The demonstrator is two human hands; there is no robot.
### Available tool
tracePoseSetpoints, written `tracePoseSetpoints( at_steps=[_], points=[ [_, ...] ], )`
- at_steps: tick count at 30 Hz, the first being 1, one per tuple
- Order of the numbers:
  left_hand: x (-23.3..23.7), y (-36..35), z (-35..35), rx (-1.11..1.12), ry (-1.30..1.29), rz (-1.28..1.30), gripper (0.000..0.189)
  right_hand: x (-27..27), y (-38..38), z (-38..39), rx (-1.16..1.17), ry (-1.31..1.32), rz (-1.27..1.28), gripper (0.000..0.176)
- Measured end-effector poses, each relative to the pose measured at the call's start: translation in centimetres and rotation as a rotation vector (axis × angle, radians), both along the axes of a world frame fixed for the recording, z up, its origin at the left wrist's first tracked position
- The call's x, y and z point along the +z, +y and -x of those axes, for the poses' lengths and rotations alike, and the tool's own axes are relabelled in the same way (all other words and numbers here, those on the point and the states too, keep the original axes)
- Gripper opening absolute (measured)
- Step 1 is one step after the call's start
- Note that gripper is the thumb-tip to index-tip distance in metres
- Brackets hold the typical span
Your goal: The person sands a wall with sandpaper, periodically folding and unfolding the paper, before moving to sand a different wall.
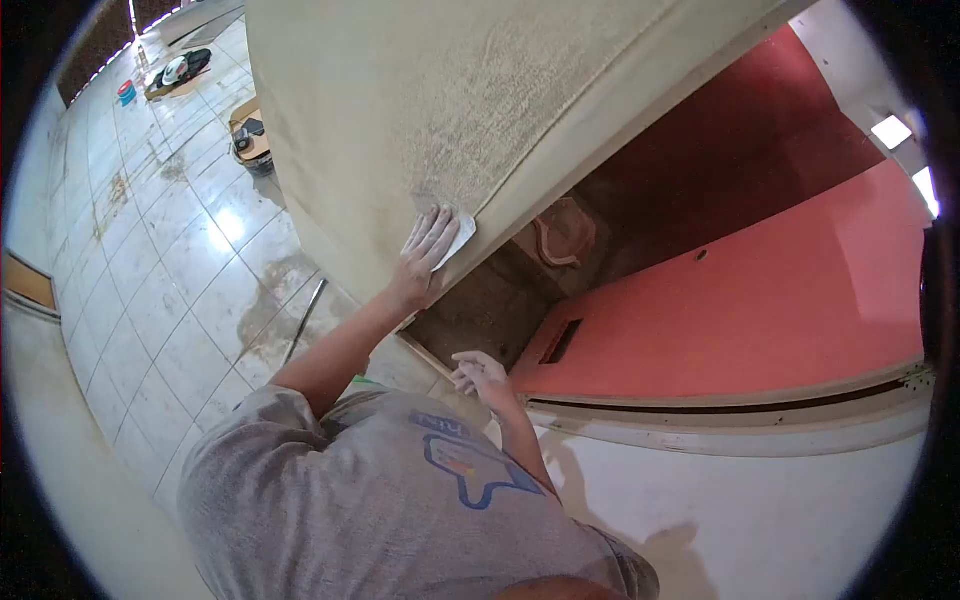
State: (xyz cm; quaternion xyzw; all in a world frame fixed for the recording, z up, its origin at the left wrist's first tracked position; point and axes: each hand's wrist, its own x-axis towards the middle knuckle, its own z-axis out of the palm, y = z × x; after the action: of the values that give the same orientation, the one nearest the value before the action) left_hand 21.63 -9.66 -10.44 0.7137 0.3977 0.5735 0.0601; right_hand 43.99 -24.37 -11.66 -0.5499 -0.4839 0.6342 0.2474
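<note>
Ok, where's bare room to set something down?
Widest bare patch: the tiled floor between the pale wall at picture left and the dark rod, stained beside the rod. Crowded: by the bucket beside the beige panel, far back around the dark bundle and tub, and where the left hand lies over the white sheet.

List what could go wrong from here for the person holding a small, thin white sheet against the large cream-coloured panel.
The left hand, holding the thin white sheet near the edge of the large cream-coloured panel, might slip and get scraped.
The bare right hand, near the dark hollow opening, could knock its edge.
The thin dark rod against the glossy white floor tiles might trip someone.
</note>
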Motion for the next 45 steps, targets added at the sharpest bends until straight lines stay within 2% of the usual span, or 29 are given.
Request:
tracePoseSetpoints(
  at_steps=[3,7,9,12,13,15,19,23,25,28,30,31,34,35,37,40,42,45],
  points=[
    [5.8,-0.3,1.0,0.025,0.050,-0.348,0.048,-1.1,-1.6,-1.4,0.026,-0.092,0.052,0.026],
    [23.0,0.4,2.8,0.013,-0.096,-0.668,0.042,-1.4,-1.9,-2.4,0.042,-0.088,0.064,0.028],
    [28.4,0.7,3.2,0.019,-0.109,-0.832,0.043,-1.3,-1.0,-2.1,0.022,-0.025,0.037,0.030],
    [27.4,2.8,1.5,-0.084,-0.055,-0.566,0.042,0.7,0.8,-0.6,-0.024,-0.025,-0.068,0.031],
    [25.5,3.2,1.2,-0.040,-0.038,-0.574,0.041,0.7,1.0,-0.5,-0.044,-0.028,-0.077,0.031],
    [18.8,4.7,1.1,0.043,0.007,-0.598,0.038,0.4,1.7,0.0,-0.086,-0.024,-0.101,0.031],
    [0.6,1.8,1.6,0.049,0.097,-0.304,0.044,-2.5,0.7,-0.6,-0.049,-0.027,-0.114,0.034],
    [-12.3,-4.3,4.7,0.115,0.182,0.339,0.035,-4.1,-1.2,-1.0,-0.036,-0.028,-0.039,0.035],
    [-11.9,-7.3,6.5,0.280,0.185,0.862,0.030,-5.9,-2.0,-1.5,-0.038,0.007,-0.016,0.034],
    [-9.5,-6.9,8.6,0.449,0.003,0.684,0.029,-6.9,-2.7,-2.4,-0.037,-0.086,0.018,0.031],
    [-1.2,-4.9,8.8,0.454,-0.131,0.379,0.031,-6.5,-3.2,-2.2,-0.092,-0.119,0.079,0.030],
    [1.5,-3.5,9.0,0.494,-0.168,0.219,0.032,-6.4,-3.3,-2.0,-0.120,-0.138,0.109,0.029],
    [12.6,-1.5,8.5,0.436,-0.277,-0.449,0.034,-6.7,-3.0,-1.9,-0.049,-0.106,0.102,0.030],
    [15.2,-1.0,8.3,0.432,-0.252,-0.554,0.035,-6.3,-2.7,-1.6,-0.023,-0.098,0.086,0.030],
    [16.9,0.2,6.6,0.340,-0.231,-0.611,0.037,-5.5,-2.3,-0.7,-0.020,-0.093,0.060,0.031],
    [14.4,2.2,4.3,0.162,-0.170,-0.496,0.042,-5.8,-1.6,0.0,-0.037,-0.147,0.046,0.030],
    [6.8,4.3,2.8,0.142,-0.028,-0.469,0.044,-6.2,-2.0,0.8,-0.098,-0.155,0.053,0.029],
    [-2.8,2.1,3.0,0.113,-0.015,-0.217,0.044,-8.9,-2.7,1.0,-0.066,-0.124,-0.024,0.027]
  ],
)
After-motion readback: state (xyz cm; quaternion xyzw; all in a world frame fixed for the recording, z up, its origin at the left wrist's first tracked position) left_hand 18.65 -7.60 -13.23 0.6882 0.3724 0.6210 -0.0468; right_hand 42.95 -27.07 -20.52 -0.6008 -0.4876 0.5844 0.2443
